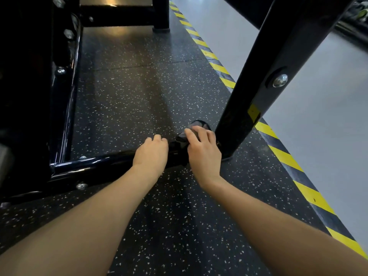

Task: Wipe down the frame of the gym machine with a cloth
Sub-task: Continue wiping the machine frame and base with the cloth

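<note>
A glossy black floor bar (pixel 95 166) of the gym machine frame runs left to right across the speckled floor. My left hand (pixel 151 152) rests on top of this bar with its fingers curled over the far side. Just to the right, my right hand (pixel 203 148) presses a dark grey cloth (pixel 199 124) onto the bar's end, where a slanted black upright post (pixel 268 72) meets the floor. Most of the cloth is hidden under my fingers.
Another black frame rail (pixel 65 86) with bolts runs away along the left. A black crossbeam (pixel 119 14) stands at the far end. Yellow-and-black hazard tape (pixel 286 156) edges the dark rubber mat; grey floor (pixel 328 116) lies to the right.
</note>
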### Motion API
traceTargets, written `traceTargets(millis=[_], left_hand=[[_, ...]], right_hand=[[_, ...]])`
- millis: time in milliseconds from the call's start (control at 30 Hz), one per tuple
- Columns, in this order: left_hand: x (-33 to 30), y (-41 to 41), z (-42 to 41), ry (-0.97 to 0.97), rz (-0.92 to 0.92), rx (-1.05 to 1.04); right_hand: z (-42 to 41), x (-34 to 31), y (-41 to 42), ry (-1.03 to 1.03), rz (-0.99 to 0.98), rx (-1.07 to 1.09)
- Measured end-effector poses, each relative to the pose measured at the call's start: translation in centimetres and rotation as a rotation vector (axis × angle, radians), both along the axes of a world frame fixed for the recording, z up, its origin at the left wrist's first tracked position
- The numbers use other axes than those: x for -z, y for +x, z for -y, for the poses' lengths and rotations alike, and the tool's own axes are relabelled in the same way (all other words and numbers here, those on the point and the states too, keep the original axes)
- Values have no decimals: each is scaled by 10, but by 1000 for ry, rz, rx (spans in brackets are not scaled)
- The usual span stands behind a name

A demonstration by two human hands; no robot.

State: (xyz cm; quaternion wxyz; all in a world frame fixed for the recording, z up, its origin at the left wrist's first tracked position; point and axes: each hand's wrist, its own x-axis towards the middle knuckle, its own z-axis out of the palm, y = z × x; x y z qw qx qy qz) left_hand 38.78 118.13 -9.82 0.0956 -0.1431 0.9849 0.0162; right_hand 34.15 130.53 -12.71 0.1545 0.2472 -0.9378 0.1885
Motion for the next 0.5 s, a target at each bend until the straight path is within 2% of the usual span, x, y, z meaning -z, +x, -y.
traceTargets(millis=[67, 133, 267, 400, 500], left_hand=[[2, 0, 0, 2, -10, -7], [4, 0, -1, 9, -18, -14], [9, 2, -3, 17, -42, -20], [7, 8, -7, 27, -5, -51], [-3, 15, -13, -53, -12, 3]], right_hand=[[-9, 8, 6, 6, -41, -3], [-20, 15, 12, 0, -1, 19], [-59, 41, 25, -25, 291, 149], [-70, 30, 30, -171, 265, 54], [-60, 11, 23, -313, 330, 157]])
